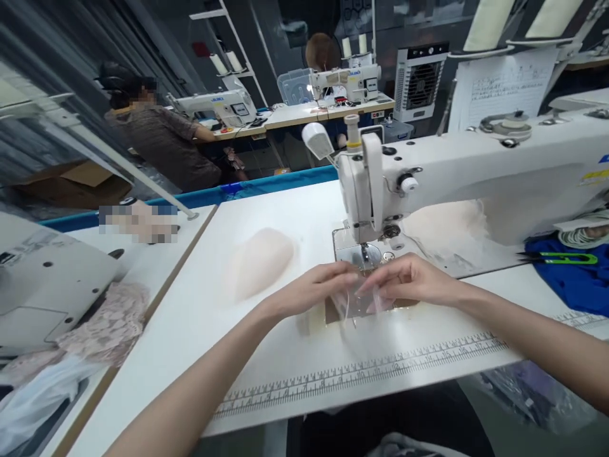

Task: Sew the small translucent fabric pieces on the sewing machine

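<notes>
A white sewing machine (457,165) stands on the white table, its needle area just beyond my hands. My left hand (318,289) and my right hand (413,282) meet in front of the needle, fingers bent toward each other. Between them hangs a thin, sheer strip (352,308), blurred and partly covered by the fingers. Both hands have their fingertips closed on this strip. A pale beige molded cup (264,263) lies on the table to the left. More pale fabric (447,222) rests under the machine's arm.
Green-handled snips (566,258) lie on blue cloth (571,285) at the right. A printed ruler (361,371) runs along the table's front edge. Lace fabric (109,320) sits by another machine at the left. Beyond the table, a person (162,139) sits at a sewing machine.
</notes>
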Demonstrator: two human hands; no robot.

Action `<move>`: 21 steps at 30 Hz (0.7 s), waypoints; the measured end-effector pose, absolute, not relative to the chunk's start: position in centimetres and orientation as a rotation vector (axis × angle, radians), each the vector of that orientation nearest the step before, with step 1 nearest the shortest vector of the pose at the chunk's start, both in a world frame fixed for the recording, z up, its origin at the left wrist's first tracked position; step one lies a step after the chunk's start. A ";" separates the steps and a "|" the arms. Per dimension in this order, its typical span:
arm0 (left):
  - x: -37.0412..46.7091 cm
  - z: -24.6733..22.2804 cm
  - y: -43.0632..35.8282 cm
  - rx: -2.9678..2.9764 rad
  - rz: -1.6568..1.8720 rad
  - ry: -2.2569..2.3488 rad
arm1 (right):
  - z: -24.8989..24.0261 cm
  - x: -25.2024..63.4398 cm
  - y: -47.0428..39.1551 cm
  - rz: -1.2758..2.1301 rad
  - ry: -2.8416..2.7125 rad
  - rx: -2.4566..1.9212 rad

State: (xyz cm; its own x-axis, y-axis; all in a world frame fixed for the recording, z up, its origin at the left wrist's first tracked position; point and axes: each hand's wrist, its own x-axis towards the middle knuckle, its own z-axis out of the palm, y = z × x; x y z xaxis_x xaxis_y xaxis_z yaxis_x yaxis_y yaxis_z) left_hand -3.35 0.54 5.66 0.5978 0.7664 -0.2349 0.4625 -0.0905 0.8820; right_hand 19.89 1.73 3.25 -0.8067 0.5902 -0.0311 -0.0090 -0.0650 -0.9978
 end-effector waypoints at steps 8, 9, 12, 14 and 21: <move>-11.5 4.7 -5.3 1.341 0.639 1.120 | 3.6 15.7 0.3 1.839 -1.957 -0.686; -12.7 4.6 -5.7 1.299 0.762 1.166 | 3.8 14.4 0.2 1.814 -1.951 -0.706; -15.9 5.4 -4.8 1.304 1.096 1.378 | 4.5 9.8 1.0 1.678 -1.899 -0.710; -17.8 6.2 -2.7 1.441 1.124 1.558 | 4.7 6.7 2.4 1.570 -1.821 -0.681; -21.7 4.4 6.0 1.624 0.964 1.817 | 1.7 0.4 8.4 1.464 -1.740 -0.833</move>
State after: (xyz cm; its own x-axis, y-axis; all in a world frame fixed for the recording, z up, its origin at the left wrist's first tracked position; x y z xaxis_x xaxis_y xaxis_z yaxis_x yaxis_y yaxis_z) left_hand -21.73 6.00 4.44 -0.1505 0.9853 0.0807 0.6189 0.0303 0.7849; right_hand 0.44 8.45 1.70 -0.5447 0.8314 0.1099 0.0342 0.1529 -0.9876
